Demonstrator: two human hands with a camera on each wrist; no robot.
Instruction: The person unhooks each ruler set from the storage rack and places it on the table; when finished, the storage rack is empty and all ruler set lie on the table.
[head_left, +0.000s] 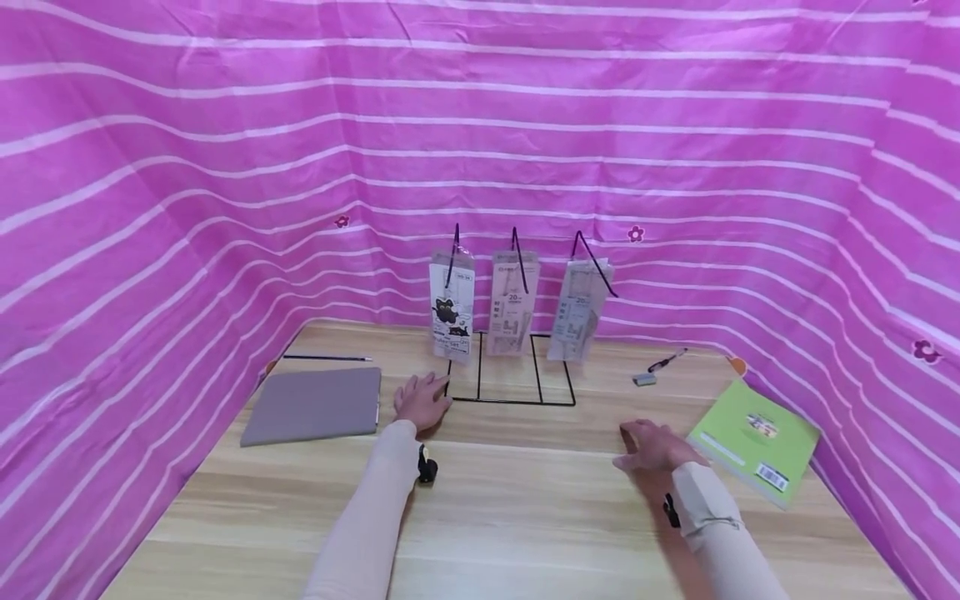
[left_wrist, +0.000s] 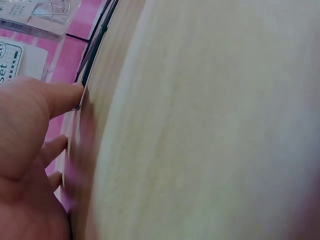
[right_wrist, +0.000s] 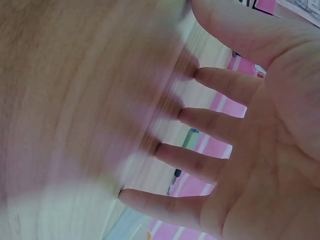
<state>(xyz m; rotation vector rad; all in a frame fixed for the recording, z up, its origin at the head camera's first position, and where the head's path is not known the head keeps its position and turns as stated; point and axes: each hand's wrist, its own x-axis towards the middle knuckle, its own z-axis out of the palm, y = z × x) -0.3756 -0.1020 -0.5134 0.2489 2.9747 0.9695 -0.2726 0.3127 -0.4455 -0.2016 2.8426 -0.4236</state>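
My left hand (head_left: 422, 400) lies flat on the wooden table (head_left: 510, 500), fingers straight, its tips at the front left corner of a black wire rack (head_left: 512, 392). In the left wrist view the fingertips (left_wrist: 65, 95) touch the rack's wire base. Three packaged stationery sets hang on the rack: one with a black cat (head_left: 452, 315), a middle one (head_left: 513, 304) and a right one (head_left: 577, 310). My right hand (head_left: 651, 447) rests open on the table, fingers spread (right_wrist: 220, 125), holding nothing.
A grey tablet case (head_left: 313, 406) lies at the left, a thin black rod (head_left: 327, 357) behind it. A green booklet (head_left: 755, 439) lies at the right, a pen (head_left: 667, 360) and a small grey eraser (head_left: 643, 380) beyond it. Pink striped cloth (head_left: 150, 208) walls the table.
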